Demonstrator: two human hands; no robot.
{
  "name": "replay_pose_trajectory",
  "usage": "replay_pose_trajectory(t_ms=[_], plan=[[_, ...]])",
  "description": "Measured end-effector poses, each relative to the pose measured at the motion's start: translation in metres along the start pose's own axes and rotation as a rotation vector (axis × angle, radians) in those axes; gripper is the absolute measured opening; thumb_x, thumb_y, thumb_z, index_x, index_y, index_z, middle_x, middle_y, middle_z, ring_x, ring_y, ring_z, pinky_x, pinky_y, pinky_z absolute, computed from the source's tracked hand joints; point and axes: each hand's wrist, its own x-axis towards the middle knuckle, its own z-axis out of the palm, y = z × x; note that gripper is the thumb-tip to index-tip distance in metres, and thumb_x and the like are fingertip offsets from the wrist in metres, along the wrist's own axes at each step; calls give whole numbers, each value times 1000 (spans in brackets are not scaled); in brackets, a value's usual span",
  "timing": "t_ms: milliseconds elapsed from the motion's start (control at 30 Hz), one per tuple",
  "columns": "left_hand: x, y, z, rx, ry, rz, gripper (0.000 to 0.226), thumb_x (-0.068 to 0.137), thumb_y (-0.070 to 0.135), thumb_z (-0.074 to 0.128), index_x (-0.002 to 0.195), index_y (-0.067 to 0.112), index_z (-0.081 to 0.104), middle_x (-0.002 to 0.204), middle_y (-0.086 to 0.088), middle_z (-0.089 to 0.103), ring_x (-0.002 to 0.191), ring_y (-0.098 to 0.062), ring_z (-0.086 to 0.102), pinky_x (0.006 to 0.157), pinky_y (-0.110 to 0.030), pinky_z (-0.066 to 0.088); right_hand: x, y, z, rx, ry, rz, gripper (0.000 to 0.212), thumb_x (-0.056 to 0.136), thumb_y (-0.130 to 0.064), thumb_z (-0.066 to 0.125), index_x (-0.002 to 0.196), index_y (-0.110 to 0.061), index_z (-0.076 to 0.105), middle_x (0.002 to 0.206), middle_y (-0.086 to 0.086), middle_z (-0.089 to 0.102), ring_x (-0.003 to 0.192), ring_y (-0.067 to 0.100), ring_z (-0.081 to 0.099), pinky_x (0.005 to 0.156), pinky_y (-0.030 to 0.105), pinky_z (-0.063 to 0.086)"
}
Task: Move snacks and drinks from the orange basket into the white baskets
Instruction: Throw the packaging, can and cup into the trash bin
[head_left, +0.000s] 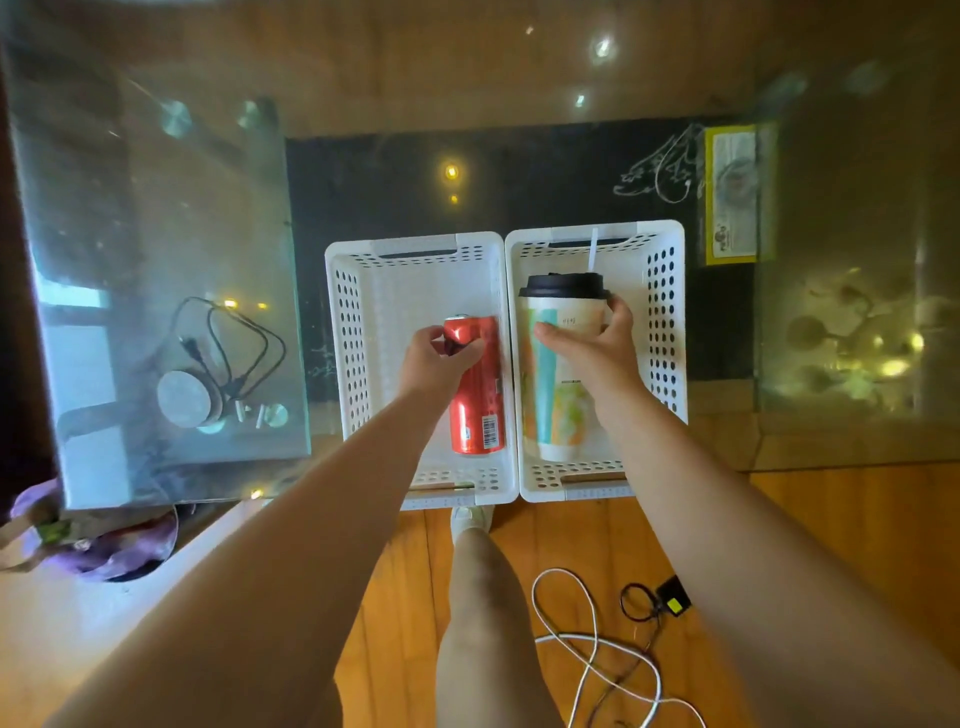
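Two white perforated baskets stand side by side on a glass table. In the left white basket (353, 312) a red drink can (478, 410) lies lengthwise, and my left hand (436, 358) is closed around its upper end. In the right white basket (665, 312) a tall paper cup (550, 395) with a black lid and pastel print is gripped near its top by my right hand (597, 348). The orange basket is not in view.
The glass table (857, 441) reflects lights. A black cable and a round grey puck (187, 397) lie at the left. A yellow-edged packet (732, 192) sits behind the right basket. White and black cables (592, 639) lie on the wooden floor by my leg.
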Motion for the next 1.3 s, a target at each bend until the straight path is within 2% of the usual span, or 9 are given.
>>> replay_pose_trajectory(t_ms=[67, 233, 400, 567, 733, 900, 1033, 1167, 1300], plan=[[-1, 0, 1, -1, -1, 10, 48, 82, 26, 68, 124, 10, 50, 111, -6, 62, 93, -18, 58, 74, -26, 43, -1, 1, -1, -3, 14, -18, 89, 64, -21, 82, 136, -21, 30, 123, 4, 56, 104, 20, 60, 91, 40, 51], [-12, 4, -7, -16, 12, 41, 48, 82, 23, 68, 123, 8, 49, 119, -10, 60, 102, -23, 59, 82, -31, 47, -15, -1, -10, -26, 47, -114, 79, 64, -20, 82, 128, -25, 36, 115, -2, 57, 101, 16, 60, 83, 35, 53], [-46, 9, -39, -92, -1, 162, 47, 85, 25, 65, 126, 14, 46, 108, 3, 55, 89, -8, 57, 64, -11, 43, -52, -20, -21, -37, 114, -272, 81, 64, -23, 81, 129, -34, 35, 121, -7, 55, 105, 9, 58, 85, 33, 53], [-87, -3, -95, -234, 41, 246, 44, 81, 28, 68, 120, 21, 47, 112, 2, 58, 103, -12, 59, 91, -32, 50, -104, -40, -11, -35, 75, -403, 87, 62, -24, 82, 132, -41, 33, 120, -20, 52, 105, -5, 57, 82, 23, 51], [-124, -34, -163, -347, 53, 251, 53, 71, 35, 70, 118, 19, 49, 110, 1, 61, 105, -18, 61, 95, -41, 50, -160, -46, 34, -126, -76, -439, 86, 62, -24, 83, 130, -44, 34, 114, -30, 49, 95, -23, 52, 66, 5, 49], [-144, -85, -241, -475, 172, 161, 55, 70, 28, 73, 119, 17, 51, 112, -6, 62, 110, -27, 60, 94, -45, 51, -214, -34, 120, -231, -250, -370, 96, 60, -22, 83, 135, -45, 28, 129, -16, 49, 112, 4, 53, 91, 39, 52], [-154, -134, -310, -559, 259, 122, 59, 75, 16, 74, 128, 13, 48, 116, -12, 64, 109, -26, 61, 95, -44, 50, -259, -18, 206, -279, -392, -359, 95, 61, -21, 82, 135, -46, 28, 120, -34, 46, 105, -12, 50, 95, 36, 49], [-166, -195, -381, -572, 361, 109, 46, 76, 12, 74, 112, 34, 57, 99, 8, 67, 89, 0, 63, 84, -29, 52, -302, -2, 292, -324, -529, -380, 98, 63, -8, 80, 128, -58, 26, 143, -16, 35, 128, 7, 40, 105, 43, 41], [-176, -255, -443, -633, 486, -19, 52, 66, 20, 77, 110, 29, 51, 109, -2, 61, 104, -22, 61, 89, -44, 52, -330, 18, 369, -351, -603, -415, 105, 62, 0, 78, 126, -59, 21, 148, -11, 28, 134, 11, 35, 107, 47, 38]])
